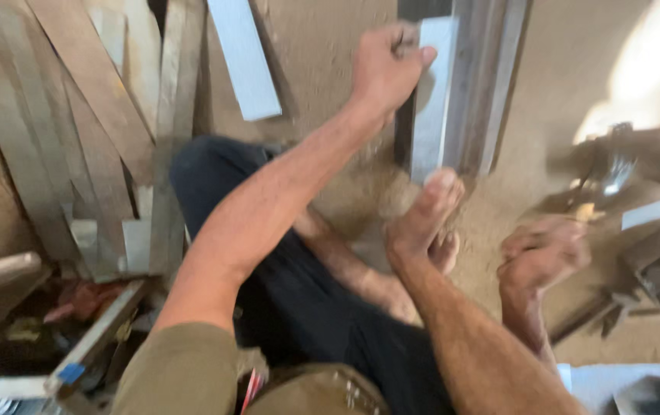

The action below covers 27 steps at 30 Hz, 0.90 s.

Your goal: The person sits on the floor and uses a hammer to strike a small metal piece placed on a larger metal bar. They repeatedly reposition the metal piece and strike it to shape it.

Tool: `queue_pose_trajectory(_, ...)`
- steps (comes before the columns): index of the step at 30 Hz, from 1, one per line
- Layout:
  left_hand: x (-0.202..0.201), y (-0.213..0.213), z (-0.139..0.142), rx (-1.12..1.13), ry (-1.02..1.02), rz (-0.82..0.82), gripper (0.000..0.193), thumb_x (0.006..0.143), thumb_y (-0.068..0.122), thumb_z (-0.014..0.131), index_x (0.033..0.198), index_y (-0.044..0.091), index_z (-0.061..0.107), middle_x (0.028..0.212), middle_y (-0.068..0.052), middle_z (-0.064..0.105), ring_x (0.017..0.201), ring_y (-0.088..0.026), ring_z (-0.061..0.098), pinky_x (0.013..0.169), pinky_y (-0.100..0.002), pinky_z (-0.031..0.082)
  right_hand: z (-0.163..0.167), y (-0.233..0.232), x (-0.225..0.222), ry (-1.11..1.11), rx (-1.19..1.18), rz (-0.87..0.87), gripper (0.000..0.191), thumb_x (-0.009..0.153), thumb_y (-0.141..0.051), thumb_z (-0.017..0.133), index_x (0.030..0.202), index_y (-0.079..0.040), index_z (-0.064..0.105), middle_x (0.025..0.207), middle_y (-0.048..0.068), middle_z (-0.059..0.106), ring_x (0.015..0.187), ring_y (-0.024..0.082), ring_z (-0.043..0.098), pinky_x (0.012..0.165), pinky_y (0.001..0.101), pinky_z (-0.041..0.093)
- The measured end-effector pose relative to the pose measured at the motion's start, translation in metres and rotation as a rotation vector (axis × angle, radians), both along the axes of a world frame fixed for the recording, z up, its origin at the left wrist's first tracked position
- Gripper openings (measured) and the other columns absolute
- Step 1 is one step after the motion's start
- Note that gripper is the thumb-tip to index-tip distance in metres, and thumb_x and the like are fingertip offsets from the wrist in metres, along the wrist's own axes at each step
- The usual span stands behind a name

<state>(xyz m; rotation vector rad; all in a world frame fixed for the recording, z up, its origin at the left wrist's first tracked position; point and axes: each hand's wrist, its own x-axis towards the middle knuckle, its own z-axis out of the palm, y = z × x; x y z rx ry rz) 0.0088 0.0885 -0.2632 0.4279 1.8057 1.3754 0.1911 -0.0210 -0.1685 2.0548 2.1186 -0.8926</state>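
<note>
A flat grey rectangular metal strip (431, 100) stands in the upper middle of the frame, its long axis running nearly vertically, top end tipped slightly right. The left hand (385, 71) has its grip clenched round the upper end; the right hand (422, 219) presses fingertips (444, 180) on its lower end. A tall grey metal channel (491, 77) stands just beside it.

The person sits on the floor (322, 54). Straight ahead a metal strip (431, 100) lies along the left side of a longer metal channel (491, 77). The left hand (384, 69) is on the strip's far end, the right hand (422, 219) on its near end. A bare foot (541, 253) rests to the right. Stacked wooden boards (76, 115) lie far left, with a shorter flat strip (244, 58) between them and the channel.
</note>
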Motion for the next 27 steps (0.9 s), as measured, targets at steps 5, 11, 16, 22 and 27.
queue_pose_trajectory(5, -0.002, 0.0, 0.002, -0.021, -0.084, 0.022, 0.013, 0.077, 0.009, 0.084, 0.087, 0.003, 0.077, 0.067, 0.004, 0.07, 0.062, -0.005, 0.058, 0.058, -0.028, 0.05, 0.008, 0.01, -0.001, -0.014, -0.016, 0.012, 0.025, 0.108, -0.028, 0.044, 0.113, -0.006, 0.054, 0.1, 0.009, 0.052, 0.09, 0.022, 0.049, 0.074, 0.0335, 0.041)
queue_pose_trajectory(11, -0.001, 0.003, 0.003, -0.036, -0.17, 0.015, 0.012, 0.079, 0.007, 0.082, 0.09, 0.003, 0.078, 0.065, 0.006, 0.066, 0.06, -0.003, 0.054, 0.053, -0.025, 0.047, -0.005, 0.003, 0.006, -0.003, -0.031, -0.015, 0.021, 0.108, -0.026, 0.047, 0.103, -0.007, 0.054, 0.091, 0.006, 0.052, 0.08, 0.019, 0.05, 0.065, 0.0302, 0.042)
queue_pose_trajectory(16, -0.002, 0.003, 0.007, -0.034, -0.19, 0.024, 0.009, 0.08, 0.003, 0.081, 0.088, 0.002, 0.079, 0.064, 0.007, 0.062, 0.058, -0.003, 0.05, 0.053, -0.024, 0.042, -0.018, 0.037, 0.045, 0.119, 0.028, -0.006, 0.022, 0.109, -0.024, 0.049, 0.095, -0.008, 0.054, 0.084, 0.003, 0.051, 0.072, 0.016, 0.05, 0.057, 0.0274, 0.043)
queue_pose_trajectory(22, -0.005, 0.004, 0.006, -0.022, -0.203, 0.022, 0.007, 0.08, 0.002, 0.081, 0.085, 0.001, 0.077, 0.062, 0.006, 0.064, 0.056, -0.003, 0.051, 0.05, -0.025, 0.043, -0.062, 0.102, 0.124, 0.352, 0.239, 0.0, 0.028, 0.11, -0.021, 0.052, 0.085, -0.008, 0.054, 0.075, 0.0, 0.051, 0.062, 0.012, 0.05, 0.048, 0.024, 0.044)
queue_pose_trajectory(27, -0.005, 0.005, 0.005, -0.02, -0.228, 0.022, 0.007, 0.081, 0.002, 0.081, 0.087, 0.001, 0.077, 0.064, 0.007, 0.062, 0.058, -0.003, 0.049, 0.05, -0.025, 0.04, -0.096, 0.111, 0.144, 0.66, 0.583, 0.204, 0.029, 0.114, -0.029, 0.05, 0.09, -0.012, 0.056, 0.075, 0.001, 0.052, 0.062, 0.016, 0.051, 0.055, 0.0314, 0.045)
